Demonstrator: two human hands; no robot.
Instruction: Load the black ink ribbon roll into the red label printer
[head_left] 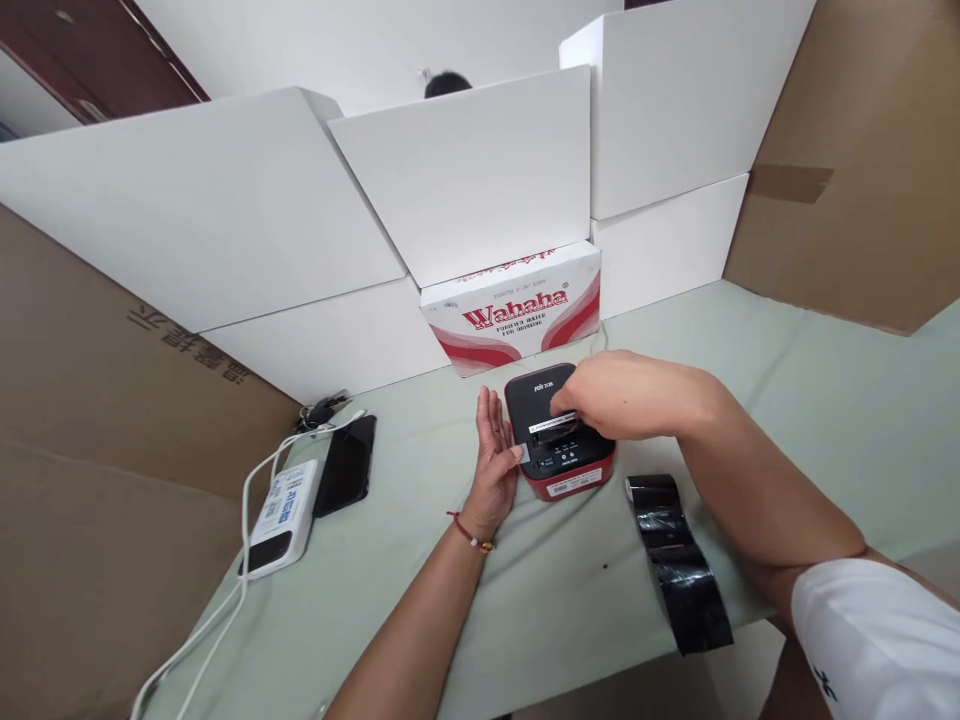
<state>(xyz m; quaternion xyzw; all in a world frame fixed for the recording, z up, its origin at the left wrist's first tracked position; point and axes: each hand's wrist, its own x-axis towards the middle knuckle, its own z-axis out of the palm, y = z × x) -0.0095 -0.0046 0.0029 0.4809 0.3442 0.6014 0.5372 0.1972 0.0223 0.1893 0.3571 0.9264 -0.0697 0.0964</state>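
Observation:
A small printer [568, 455] with a black top and a red lower body sits on the table, a slot and white label strip across its lid. My left hand [496, 455] lies against its left side, fingers stretched out, the thumb by a grey tab at the corner. Above the lid, my right hand [592, 395] reaches in from the right with its fingers bent down at the slot. Its fingertips are partly hidden, so what they pinch there cannot be made out. To the right of the printer lies a glossy black strip [679, 560], rolled at its far end.
A Wahaha water carton [517, 310] stands behind the printer against white boxes [480, 180]. At the left are a black phone [346, 465], a white power bank [281, 520] and white cables [244, 545]. Brown cardboard [847, 170] walls both sides. A person's head [447, 84] shows beyond.

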